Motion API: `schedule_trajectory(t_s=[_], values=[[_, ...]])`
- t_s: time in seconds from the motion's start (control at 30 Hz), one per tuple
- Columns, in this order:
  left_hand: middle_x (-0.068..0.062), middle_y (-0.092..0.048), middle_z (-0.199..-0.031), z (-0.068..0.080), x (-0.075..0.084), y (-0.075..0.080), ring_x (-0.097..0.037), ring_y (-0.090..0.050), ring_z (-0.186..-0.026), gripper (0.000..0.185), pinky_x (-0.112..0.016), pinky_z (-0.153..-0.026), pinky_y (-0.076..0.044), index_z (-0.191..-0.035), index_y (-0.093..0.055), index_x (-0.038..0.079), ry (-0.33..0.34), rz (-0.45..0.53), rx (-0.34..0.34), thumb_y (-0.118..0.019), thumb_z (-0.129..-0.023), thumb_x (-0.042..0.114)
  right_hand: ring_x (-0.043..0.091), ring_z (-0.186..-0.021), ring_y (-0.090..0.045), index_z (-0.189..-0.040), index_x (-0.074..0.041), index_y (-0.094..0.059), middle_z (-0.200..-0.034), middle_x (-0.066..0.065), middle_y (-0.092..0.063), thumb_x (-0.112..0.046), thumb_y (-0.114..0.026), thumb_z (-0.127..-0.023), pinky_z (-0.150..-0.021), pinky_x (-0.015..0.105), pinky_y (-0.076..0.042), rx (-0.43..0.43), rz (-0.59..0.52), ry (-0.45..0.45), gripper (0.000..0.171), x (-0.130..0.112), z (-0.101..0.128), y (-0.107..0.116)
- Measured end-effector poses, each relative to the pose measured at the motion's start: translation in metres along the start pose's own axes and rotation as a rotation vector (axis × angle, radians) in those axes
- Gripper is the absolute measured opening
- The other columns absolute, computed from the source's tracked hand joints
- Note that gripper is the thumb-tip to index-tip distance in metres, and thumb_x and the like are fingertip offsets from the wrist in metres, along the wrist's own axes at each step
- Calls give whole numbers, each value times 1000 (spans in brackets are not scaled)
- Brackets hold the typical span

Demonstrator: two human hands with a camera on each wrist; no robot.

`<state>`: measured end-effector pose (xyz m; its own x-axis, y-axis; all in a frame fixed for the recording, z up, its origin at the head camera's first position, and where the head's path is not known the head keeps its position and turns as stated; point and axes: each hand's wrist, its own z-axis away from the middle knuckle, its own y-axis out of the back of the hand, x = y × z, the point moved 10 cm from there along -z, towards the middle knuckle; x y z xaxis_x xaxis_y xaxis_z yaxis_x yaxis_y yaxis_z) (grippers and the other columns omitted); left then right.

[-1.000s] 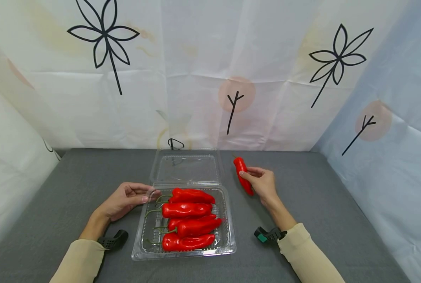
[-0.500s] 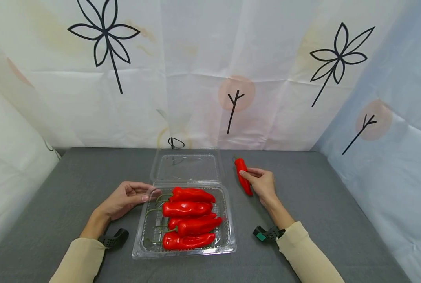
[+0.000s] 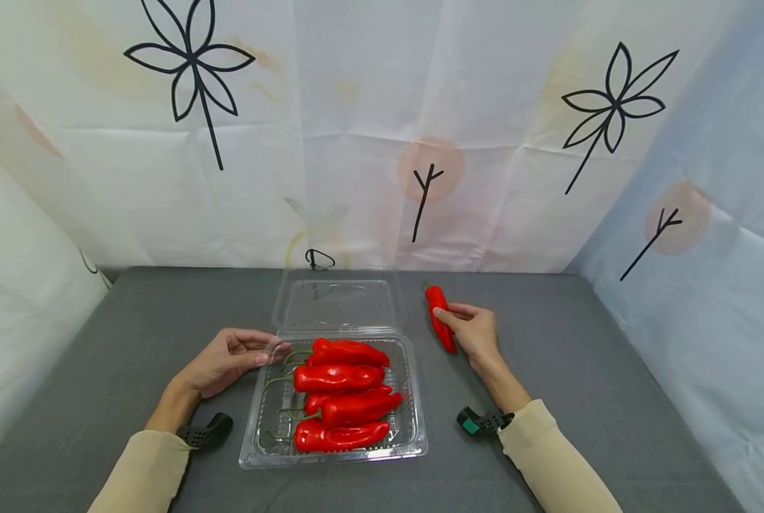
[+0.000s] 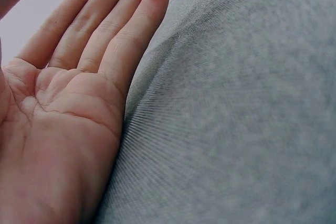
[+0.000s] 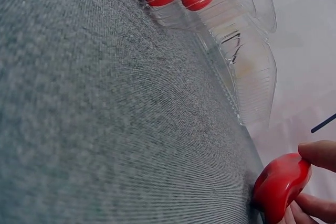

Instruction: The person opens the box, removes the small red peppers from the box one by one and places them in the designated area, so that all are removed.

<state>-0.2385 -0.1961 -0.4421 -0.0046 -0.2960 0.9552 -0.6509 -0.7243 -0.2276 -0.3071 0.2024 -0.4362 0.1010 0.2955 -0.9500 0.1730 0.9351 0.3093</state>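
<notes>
In the head view, my right hand (image 3: 475, 331) pinches a long red pepper (image 3: 441, 320) between thumb and fingers, to the right of a clear plastic container (image 3: 414, 427). The pepper's stem points away, toward the back of the table. Close to the table cloth, the pepper (image 5: 281, 187) shows at the lower right of the right wrist view. My left hand (image 3: 228, 362) has its straight fingertips at the container's upper left corner; its palm (image 4: 63, 129) faces the left wrist camera. Several red peppers (image 3: 340, 379) lie crosswise in the container, stems to the left.
The container's hinged lid (image 3: 337, 306) lies back behind it, toward the white printed cloth (image 3: 356, 199) hung at the table's back edge. Grey cloth covers the table (image 3: 536, 320). Another hung cloth (image 3: 728, 299) stands along the right side.
The right sleeve and wrist have drifted slightly left, while the right hand keeps its pinch on the pepper. The left hand and the container stay as they were.
</notes>
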Motion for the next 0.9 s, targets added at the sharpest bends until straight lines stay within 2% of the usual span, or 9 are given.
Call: schedule_trajectory(t_s=[0.47,0.73,0.9], values=[[-18,-67,-129,0,-1,2,-25,-62,-124,35,-35,-104,-48,-130,-60,-11,5,-7,1,-47,-99,-17,23,-91,-69,-113,2,-75,-106,18,-74,-26,-86,-84,-69,20,-54,57,54,23,42,-6,-8,-3],[-18,-66,-130,-2,3,-3,-26,-62,-125,34,-35,-105,-47,-132,-59,-11,-16,7,-25,-48,-100,-14,26,-94,-70,-112,0,-76,-104,16,-75,-31,-87,-82,-72,24,-55,91,92,24,44,-7,-10,-4],[-18,-66,-130,-1,3,-3,-26,-62,-125,35,-34,-105,-47,-132,-59,-12,-21,10,-30,-47,-99,-16,26,-94,-71,-114,1,-75,-105,16,-75,-31,-88,-80,-76,31,-58,101,147,52,48,-10,-9,-7]])
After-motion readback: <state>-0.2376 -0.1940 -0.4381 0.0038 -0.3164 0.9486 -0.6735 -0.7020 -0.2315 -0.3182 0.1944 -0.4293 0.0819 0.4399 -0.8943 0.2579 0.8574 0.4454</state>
